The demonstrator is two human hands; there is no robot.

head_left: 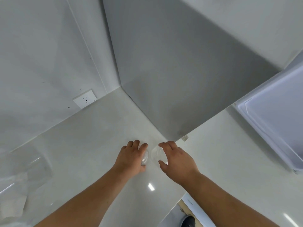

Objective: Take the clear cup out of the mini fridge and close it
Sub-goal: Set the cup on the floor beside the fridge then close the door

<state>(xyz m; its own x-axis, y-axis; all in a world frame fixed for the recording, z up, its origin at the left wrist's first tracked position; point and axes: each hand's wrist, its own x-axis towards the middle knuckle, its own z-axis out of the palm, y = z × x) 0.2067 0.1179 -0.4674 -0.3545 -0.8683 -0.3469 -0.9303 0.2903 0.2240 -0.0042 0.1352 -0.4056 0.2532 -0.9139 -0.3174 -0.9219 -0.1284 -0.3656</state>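
Standing open at three o'clock, the one mini fridge door point(278, 122) is, by judgement, the step left. One countertop point(82, 145) bears two clear cups at centre. Left hand point(131, 158) curls around one clear cup point(145, 157); right hand point(177, 158), fingers spread, cups over the other clear cup point(157, 154).

Two cups point(157, 154) on counter point(91, 136); fridge point(172, 79) behind, door point(275, 115) right.
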